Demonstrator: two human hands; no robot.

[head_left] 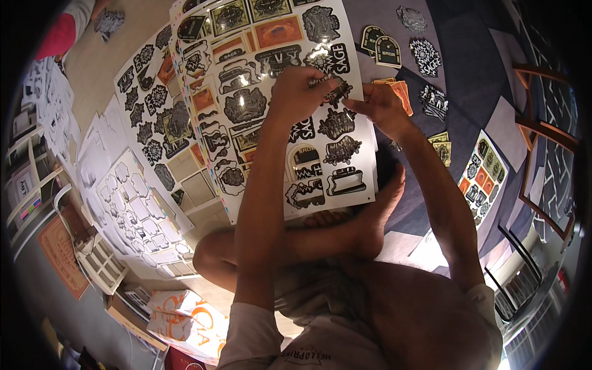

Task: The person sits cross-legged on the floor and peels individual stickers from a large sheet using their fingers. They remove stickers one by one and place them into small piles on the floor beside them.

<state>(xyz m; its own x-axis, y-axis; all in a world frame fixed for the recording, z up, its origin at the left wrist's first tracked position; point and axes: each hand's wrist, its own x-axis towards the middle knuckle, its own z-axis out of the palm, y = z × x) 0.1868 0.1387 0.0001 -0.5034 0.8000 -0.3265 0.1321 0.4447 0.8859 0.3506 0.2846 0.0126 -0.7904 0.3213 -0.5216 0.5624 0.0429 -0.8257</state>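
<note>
A large glossy sticker sheet (243,176), printed with black-and-white, orange and green die-cut designs, lies in front of my crossed legs. My left hand (296,95) reaches over its upper right part, fingertips closed in a pinch on a dark jagged-edged sticker (337,94). At the sheet's right edge, my right hand (383,110) is closed, its thumb on top beside that same sticker and its other fingers partly hidden. Just beyond the right hand sits a small pile of orange stickers (401,95).
Sorted sticker piles lie to the right: black arched ones (387,50), black-and-white ones (425,57) and green ones (439,148). Peeled backing sheets (132,203) spread on the left. A patterned bag (188,320) stands lower left, a wooden chair frame (542,129) right. Another person's arm (65,31) shows upper left.
</note>
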